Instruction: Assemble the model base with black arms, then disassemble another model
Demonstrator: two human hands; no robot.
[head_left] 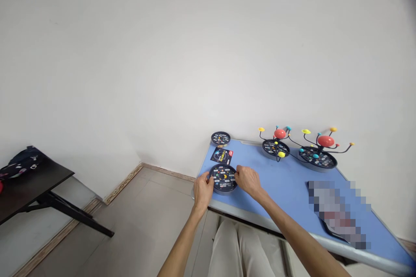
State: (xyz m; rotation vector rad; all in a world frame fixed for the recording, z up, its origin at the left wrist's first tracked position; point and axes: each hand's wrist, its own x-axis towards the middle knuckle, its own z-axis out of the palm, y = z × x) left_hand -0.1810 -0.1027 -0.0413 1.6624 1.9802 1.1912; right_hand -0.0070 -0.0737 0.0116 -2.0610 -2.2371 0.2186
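A round black base [223, 184] printed with a colourful solar-system picture is at the near left of the table. My left hand [203, 191] closes on its left rim, thumb on the upper edge. On the opposite rim, the curled fingers of my right hand [248, 179] grip the base. Just behind it lies a dark printed card [222, 156] with yellow lettering and a red corner. A second round base [220, 138] with a similar print stands at the table's far left corner.
Two solar-system models, one smaller [280, 133] and one larger [326, 141], stand along the back right with curved arms sticking out. A pixelated object [336, 212] lies at the right. The blue table [266, 186] meets a white wall. A black table [39, 181] stands far left.
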